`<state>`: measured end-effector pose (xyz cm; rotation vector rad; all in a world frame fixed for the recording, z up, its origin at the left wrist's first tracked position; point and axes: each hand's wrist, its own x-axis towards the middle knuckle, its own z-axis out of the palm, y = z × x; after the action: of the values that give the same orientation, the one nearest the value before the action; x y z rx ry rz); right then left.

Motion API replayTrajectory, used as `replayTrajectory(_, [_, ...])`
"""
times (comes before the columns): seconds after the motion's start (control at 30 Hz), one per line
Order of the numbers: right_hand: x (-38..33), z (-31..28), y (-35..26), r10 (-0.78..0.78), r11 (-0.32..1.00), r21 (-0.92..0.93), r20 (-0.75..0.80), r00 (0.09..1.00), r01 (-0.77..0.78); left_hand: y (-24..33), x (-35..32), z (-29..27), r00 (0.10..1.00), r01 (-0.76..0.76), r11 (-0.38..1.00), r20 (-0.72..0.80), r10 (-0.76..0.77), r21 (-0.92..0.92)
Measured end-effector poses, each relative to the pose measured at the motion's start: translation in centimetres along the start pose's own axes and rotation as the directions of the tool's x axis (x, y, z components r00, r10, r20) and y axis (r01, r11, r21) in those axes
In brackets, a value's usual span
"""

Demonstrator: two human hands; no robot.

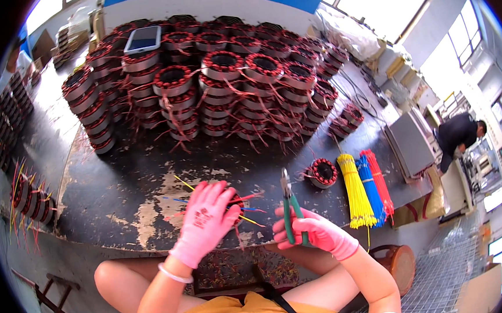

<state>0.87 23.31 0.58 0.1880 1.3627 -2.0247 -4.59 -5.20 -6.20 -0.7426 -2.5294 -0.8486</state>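
My left hand [203, 219], in a pink glove, lies over a small motor stator [236, 203] near the table's front edge and grips it. Most of that stator is hidden under the palm. Yellow, blue and red wires stick out from it on both sides. My right hand [321, 233], gloved in pink too, holds wire-cutting pliers [294, 208] by their green handles, jaws upward. The pliers are to the right of the stator, apart from it. Further right lies a single stator [322, 173] with red windings. Beside it are bundles of yellow wires [355, 191], blue wires [372, 187] and red wires [379, 179].
Tall stacks of stators [223, 94] fill the back of the worn dark table [142, 176]. A phone-like device [143, 39] rests on one stack. At the left edge stands a row of wired stators [32, 201]. A person [460, 133] works at the far right. Wire scraps litter the floor below.
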Motion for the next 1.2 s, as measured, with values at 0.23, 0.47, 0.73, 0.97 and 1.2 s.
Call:
replayTrajectory(0.23, [0.2, -1.9, 2.3, 0.208, 0.976, -0.047, -0.048, 0.977, -0.21, -2.1, 2.7, -4.4, 0.914, -0.071, 0.996, 0.396, 0.086, -0.051])
replayTrajectory(0.47, [2.4, -1.2, 1.2, 0.264, 0.954, -0.141, -0.02, 0.964, -0.265, -2.2, 3.2, -4.3, 0.909, -0.063, 0.995, 0.408, 0.091, -0.082])
replayTrajectory(0.73, [2.7, -1.0, 1.0, 0.259, 0.956, -0.13, -0.048, 0.965, -0.263, -2.2, 3.1, -4.2, 0.912, -0.069, 0.993, 0.397, 0.101, -0.095])
replayTrajectory(0.97, [3.6, -0.9, 1.2, 0.188, 0.948, -0.235, -0.124, 0.974, -0.213, -2.4, 3.0, -4.1, 0.911, -0.08, 0.993, 0.397, 0.11, -0.091])
replayTrajectory(1.2, [1.8, -1.7, 1.5, 0.185, 0.982, -0.016, -0.096, 0.978, -0.188, -0.4, 2.1, -4.3, 0.939, -0.026, 0.999, 0.345, 0.011, 0.039])
